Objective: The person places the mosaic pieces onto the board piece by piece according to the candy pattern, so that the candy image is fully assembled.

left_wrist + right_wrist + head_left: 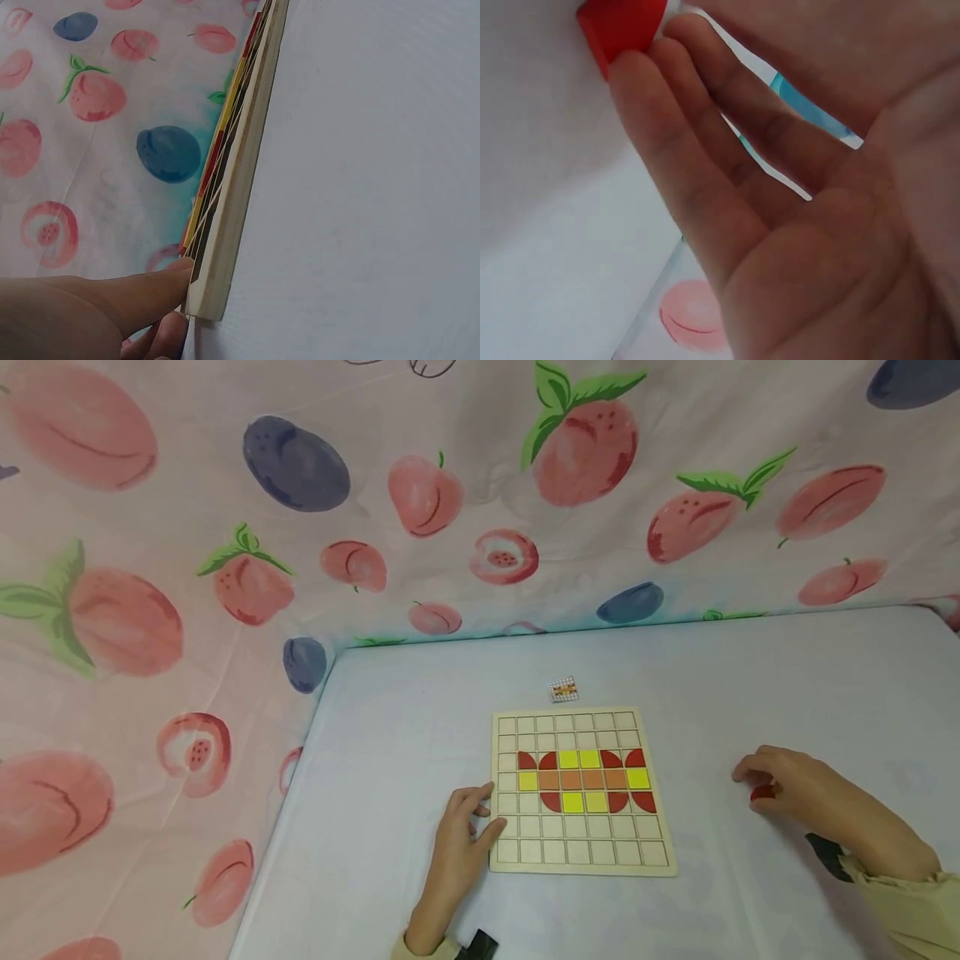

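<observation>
A square wooden grid board (577, 852) lies flat on the table, bearing red quarter-circle, yellow square and orange square tiles (581, 780) across its middle rows. My left hand (461, 839) grips the board's left edge, its thumb lapping onto the rim. In the left wrist view the thumb (161, 289) presses at the board's corner, with fingers curled below it. Well to the right of the board, my right hand (817, 793) pinches a red tile (762, 792) low over the table. The right wrist view shows that tile at the fingertips, partly cut off by the frame.
A small printed card (563, 690) with a grid pattern of similar colours lies just beyond the board's far edge. White cloth (390, 735) covers the table. Fruit-print fabric (450, 427) rises behind it and along its left side.
</observation>
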The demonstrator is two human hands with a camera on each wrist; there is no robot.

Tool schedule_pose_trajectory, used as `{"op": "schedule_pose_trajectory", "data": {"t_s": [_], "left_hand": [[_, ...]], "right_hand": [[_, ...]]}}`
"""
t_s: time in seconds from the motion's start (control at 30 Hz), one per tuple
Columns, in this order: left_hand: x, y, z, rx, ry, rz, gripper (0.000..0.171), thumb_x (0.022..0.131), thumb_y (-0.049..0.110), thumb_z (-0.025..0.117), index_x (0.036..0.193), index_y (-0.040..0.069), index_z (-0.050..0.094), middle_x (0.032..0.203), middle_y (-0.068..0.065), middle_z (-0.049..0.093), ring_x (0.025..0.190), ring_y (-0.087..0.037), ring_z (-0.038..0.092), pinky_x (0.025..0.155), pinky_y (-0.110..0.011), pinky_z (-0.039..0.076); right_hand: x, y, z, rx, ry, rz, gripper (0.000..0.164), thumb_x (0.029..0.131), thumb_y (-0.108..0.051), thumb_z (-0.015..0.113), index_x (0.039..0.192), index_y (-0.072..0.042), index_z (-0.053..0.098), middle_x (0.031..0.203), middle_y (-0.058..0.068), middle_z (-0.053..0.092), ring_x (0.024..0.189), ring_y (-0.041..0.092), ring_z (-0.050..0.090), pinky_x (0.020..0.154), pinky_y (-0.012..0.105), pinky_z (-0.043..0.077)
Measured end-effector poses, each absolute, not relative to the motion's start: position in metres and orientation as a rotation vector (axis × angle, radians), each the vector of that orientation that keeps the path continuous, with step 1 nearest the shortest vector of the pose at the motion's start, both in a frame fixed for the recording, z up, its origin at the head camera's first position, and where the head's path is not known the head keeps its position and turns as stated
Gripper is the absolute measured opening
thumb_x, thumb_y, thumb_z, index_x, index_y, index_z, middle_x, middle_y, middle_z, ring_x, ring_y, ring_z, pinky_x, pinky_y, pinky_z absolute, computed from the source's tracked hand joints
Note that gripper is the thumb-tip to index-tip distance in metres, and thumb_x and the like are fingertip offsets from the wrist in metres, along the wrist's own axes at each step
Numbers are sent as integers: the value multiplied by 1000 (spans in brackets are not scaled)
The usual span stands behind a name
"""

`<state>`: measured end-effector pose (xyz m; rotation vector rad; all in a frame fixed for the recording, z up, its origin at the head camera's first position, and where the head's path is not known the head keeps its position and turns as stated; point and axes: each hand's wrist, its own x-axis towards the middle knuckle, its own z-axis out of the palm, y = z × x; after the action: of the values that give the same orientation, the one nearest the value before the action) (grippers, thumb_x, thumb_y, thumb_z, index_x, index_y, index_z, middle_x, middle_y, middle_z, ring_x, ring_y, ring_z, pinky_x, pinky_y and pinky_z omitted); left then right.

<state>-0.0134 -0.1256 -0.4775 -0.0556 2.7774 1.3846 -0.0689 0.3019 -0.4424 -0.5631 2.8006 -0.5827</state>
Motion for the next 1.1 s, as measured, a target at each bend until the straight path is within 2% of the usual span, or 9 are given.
{"op": "schedule_pose_trajectory", "data": {"t_s": [0.23,0.4,0.53,0.77,0.93,1.1], "left_hand": [[-13,-126,-477,-54,2777,1385,49,87,10,76,134,8,61,117,0,57,90,-10,51,73,-21,42],[-13,-126,-477,-54,2780,1385,49,87,10,76,134,7,61,117,0,57,89,-10,51,72,-21,42],[-13,-126,-477,-57,2782,1377,49,87,10,76,134,8,61,117,0,57,88,-10,51,72,-21,42],[-13,-125,-478,-35,2792,1394,49,87,9,76,133,6,61,116,-3,57,87,-11,50,71,-21,41],[-13,-125,-478,-45,2784,1391,49,87,9,76,134,7,61,115,-2,57,87,-10,50,72,-21,41],[-13,-126,-477,-55,2776,1383,50,88,10,75,135,8,60,116,-1,57,87,-9,49,72,-21,42]], "right_hand": [[-69,306,-440,-502,2827,-494,31,70,-12,88,94,-5,70,86,-1,57,77,15,57,69,35,53],[-70,311,-439,-433,2761,-515,29,76,-13,84,96,-4,65,83,-3,56,73,11,49,65,29,46],[-69,311,-441,-459,2762,-541,23,78,-11,82,92,-7,65,80,-6,56,70,5,48,62,25,45],[-67,303,-444,-459,2824,-535,14,81,-10,78,93,-7,71,76,-7,55,67,5,47,58,26,43],[-67,297,-445,-516,2875,-545,9,81,-9,78,87,-12,72,75,-8,52,65,4,42,57,24,39],[-68,293,-445,-560,2901,-562,14,79,-8,79,83,-15,68,75,-9,53,66,2,42,58,24,41]]}}
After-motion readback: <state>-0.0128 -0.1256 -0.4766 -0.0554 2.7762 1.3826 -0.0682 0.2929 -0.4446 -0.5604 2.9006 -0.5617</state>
